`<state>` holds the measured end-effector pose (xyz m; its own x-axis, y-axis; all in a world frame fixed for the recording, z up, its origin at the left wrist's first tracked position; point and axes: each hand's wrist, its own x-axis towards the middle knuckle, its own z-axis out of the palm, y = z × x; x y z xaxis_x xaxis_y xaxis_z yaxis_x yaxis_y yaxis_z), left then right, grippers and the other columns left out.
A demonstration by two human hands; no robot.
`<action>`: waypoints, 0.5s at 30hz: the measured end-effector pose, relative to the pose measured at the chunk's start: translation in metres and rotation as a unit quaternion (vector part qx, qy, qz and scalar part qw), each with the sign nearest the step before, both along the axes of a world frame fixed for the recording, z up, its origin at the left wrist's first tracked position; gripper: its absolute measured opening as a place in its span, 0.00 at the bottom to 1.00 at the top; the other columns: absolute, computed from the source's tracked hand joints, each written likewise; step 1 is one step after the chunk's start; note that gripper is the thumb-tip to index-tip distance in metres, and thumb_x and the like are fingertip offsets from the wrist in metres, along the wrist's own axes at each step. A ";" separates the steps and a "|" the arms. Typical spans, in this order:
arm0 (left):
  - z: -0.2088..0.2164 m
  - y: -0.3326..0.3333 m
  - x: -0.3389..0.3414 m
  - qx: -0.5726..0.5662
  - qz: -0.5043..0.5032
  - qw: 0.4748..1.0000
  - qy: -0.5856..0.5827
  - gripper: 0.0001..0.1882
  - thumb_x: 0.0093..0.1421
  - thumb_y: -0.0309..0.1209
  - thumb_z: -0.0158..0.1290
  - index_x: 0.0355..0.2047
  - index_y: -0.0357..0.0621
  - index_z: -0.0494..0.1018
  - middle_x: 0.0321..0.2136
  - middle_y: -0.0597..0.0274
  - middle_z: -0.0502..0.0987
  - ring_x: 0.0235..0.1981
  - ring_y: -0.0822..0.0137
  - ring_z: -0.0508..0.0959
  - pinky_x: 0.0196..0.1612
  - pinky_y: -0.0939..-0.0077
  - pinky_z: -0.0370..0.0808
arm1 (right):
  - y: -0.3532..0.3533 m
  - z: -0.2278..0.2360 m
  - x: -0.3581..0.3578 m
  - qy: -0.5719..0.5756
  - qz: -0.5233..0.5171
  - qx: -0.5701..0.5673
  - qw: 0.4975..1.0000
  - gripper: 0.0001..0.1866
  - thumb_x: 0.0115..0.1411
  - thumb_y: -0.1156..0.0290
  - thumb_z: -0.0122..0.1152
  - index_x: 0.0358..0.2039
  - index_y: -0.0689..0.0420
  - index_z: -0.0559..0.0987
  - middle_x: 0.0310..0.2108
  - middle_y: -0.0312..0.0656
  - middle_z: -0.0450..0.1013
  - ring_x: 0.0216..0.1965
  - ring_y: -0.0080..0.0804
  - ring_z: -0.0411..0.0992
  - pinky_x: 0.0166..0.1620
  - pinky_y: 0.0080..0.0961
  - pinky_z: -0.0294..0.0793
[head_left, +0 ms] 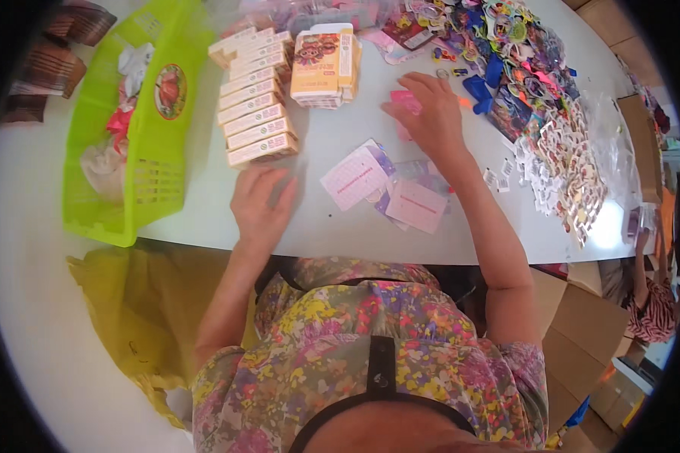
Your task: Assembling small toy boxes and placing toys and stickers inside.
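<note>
Your left hand (258, 202) lay flat and slack on the white counter (325, 219), holding nothing, its fingertips just short of the nearest box in the row of small cream cartons (255, 106). That row of closed, flat, glossy card boxes ran away from you in a neat overlapping file, and it read as the finished share of the work; just right of the row stood a squat stack of printed cartons (323, 66), orange and cream, also closed. Your right hand (427, 112) was further right of the row, its grip narrow, fingers curled over a small pink piece (403, 99) pressed to the counter; whether you had actually pinched it or only covered it, the view was too coarse to say. Between your hands, right of the row, a few thin paper cards (355, 179) in white and pink lay fanned and loose. Far right of the row sprawled a big heap of small colourful trinkets (521, 53), shiny and irregular, trailing into a drift of pale die-cut stickers (563, 162), so plenty appeared left to sort. Left of the row sat a lime-green plastic basket (143, 192) with slotted walls, holding crumpled wrappers.
</note>
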<state>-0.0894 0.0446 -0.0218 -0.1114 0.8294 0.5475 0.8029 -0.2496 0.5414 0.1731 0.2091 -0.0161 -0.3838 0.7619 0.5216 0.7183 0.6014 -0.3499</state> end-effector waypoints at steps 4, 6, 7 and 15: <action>0.013 0.001 0.019 0.030 -0.041 0.999 -0.006 0.12 0.43 0.21 0.65 0.30 0.40 0.77 0.30 0.58 0.75 0.31 0.57 0.76 0.33 0.69 0.74 | 0.015 0.030 -0.066 0.028 -0.047 -0.194 0.980 0.28 0.49 0.46 0.67 0.39 0.59 0.80 0.36 0.44 0.78 0.38 0.42 0.76 0.41 0.36 0.72; 0.021 0.007 0.029 0.031 -0.055 0.998 -0.003 0.11 0.44 0.21 0.65 0.29 0.40 0.78 0.30 0.58 0.75 0.31 0.58 0.76 0.33 0.69 0.74 | 0.033 0.023 -0.081 -0.025 -0.094 -0.207 0.974 0.29 0.48 0.41 0.65 0.32 0.59 0.81 0.26 0.42 0.78 0.30 0.41 0.77 0.34 0.37 0.72; 0.025 0.011 0.035 0.036 -0.076 0.996 -0.021 0.11 0.44 0.20 0.65 0.29 0.40 0.78 0.30 0.58 0.75 0.31 0.58 0.76 0.33 0.69 0.74 | 0.039 0.016 -0.081 -0.018 -0.096 -0.204 0.974 0.29 0.48 0.41 0.65 0.32 0.59 0.81 0.26 0.42 0.78 0.30 0.41 0.77 0.34 0.37 0.72; 0.030 0.025 0.052 -0.034 -0.109 0.971 -0.209 0.10 0.50 0.20 0.62 0.35 0.37 0.77 0.32 0.59 0.75 0.34 0.68 0.76 0.33 0.77 0.73 | 0.038 0.017 -0.046 0.220 -0.068 -0.204 0.951 0.16 0.55 0.59 0.66 0.28 0.61 0.83 0.20 0.39 0.76 0.23 0.22 0.73 0.26 0.22 0.68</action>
<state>-0.0374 0.0693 0.0082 -0.1299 0.8906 0.4358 0.4411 -0.3417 0.8299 0.1270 0.2471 0.0005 -0.0792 0.9628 0.2585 0.5094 0.2620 -0.8197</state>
